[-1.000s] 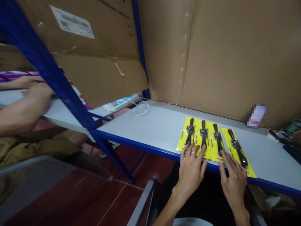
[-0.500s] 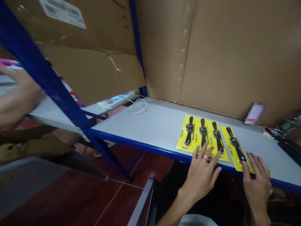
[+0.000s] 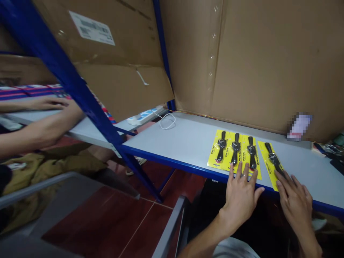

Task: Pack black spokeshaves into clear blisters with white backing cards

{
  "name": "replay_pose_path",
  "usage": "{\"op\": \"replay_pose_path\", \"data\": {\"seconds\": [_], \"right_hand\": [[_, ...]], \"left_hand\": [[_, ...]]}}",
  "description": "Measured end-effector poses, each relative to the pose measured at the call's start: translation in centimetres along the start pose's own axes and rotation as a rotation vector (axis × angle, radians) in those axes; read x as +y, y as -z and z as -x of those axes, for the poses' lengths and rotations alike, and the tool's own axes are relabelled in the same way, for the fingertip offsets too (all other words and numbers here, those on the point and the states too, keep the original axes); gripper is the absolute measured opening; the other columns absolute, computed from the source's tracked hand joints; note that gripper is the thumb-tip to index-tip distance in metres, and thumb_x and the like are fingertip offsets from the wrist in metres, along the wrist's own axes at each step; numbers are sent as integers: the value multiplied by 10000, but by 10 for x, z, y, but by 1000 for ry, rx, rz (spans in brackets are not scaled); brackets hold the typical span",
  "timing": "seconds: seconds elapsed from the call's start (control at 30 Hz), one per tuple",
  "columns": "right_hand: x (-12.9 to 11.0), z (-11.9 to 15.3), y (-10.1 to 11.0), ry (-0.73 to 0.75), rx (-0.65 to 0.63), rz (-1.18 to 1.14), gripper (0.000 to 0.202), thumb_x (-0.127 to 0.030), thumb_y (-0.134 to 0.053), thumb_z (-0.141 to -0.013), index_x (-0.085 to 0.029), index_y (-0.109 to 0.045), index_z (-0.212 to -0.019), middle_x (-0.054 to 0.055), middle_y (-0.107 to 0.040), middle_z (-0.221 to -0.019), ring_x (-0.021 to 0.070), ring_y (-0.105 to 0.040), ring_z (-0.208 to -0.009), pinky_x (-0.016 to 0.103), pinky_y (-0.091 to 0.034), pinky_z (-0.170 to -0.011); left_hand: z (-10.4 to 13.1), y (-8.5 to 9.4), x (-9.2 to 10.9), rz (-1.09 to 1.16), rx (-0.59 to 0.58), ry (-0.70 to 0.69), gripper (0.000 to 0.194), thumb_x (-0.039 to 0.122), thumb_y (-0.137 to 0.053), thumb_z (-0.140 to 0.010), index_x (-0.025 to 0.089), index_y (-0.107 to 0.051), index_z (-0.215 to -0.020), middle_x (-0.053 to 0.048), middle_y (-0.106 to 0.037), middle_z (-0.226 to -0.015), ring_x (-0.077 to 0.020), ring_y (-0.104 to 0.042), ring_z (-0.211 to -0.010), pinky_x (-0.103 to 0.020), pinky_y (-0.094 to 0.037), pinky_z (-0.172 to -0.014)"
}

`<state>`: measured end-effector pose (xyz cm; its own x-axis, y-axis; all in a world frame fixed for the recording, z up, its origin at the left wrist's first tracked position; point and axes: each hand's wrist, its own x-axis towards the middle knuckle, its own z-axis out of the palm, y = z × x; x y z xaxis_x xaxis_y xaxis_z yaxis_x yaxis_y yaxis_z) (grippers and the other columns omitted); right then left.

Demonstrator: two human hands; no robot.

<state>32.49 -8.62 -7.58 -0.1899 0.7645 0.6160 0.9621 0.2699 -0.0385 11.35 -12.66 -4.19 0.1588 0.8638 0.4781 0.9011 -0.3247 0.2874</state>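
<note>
Near table's (image 3: 188, 141) front edge, rightmost yellow pack (image 3: 271, 171) is now being covered further by right hand (image 3: 296, 202), fingers narrowly apart, likely being steadied, while middle packs (image 3: 235, 147) are being touched by left hand (image 3: 240, 199), fingers wide.

read "woodworking" in black down the yellow cards (image 3: 214, 159), read "spoke shave" in smaller, blurred letters beside it, was too blurred to read on the white label (image 3: 91, 28) stuck to the cardboard box (image 3: 123, 86)
</note>
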Motion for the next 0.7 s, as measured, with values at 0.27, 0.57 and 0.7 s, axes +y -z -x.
{"op": "replay_pose_path", "data": {"seconds": [0.27,0.57,0.7], "right_hand": [[-6,0,-6,-12,129,-93,528,-494,-302,-1072,-230,-670,-1342,116,-664,-1392,347,-538,-1355,583,-374,-1095],[-16,3,-18,-126,336,-170,327,-308,-478,-1029,-213,-775,-1127,98,-754,-1224,285,-671,-1172,467,-395,-1038],[-15,8,-25,-122,414,-170,317,-297,-486,-1023,-209,-775,-1120,94,-763,-1199,289,-681,-1129,459,-382,-1016]], "left_hand": [[0,7,-24,7,14,48,546,487,-434,-1043,162,-550,-1466,-136,-540,-1539,-297,-440,-1479,-554,-336,-1240],[-6,29,-72,-108,11,149,414,381,-464,-1054,159,-603,-1375,-134,-603,-1478,-265,-476,-1457,-508,-357,-1226],[-10,38,-101,-194,10,241,394,363,-505,-1037,177,-604,-1370,-155,-565,-1512,-294,-466,-1462,-541,-384,-1191]]}}
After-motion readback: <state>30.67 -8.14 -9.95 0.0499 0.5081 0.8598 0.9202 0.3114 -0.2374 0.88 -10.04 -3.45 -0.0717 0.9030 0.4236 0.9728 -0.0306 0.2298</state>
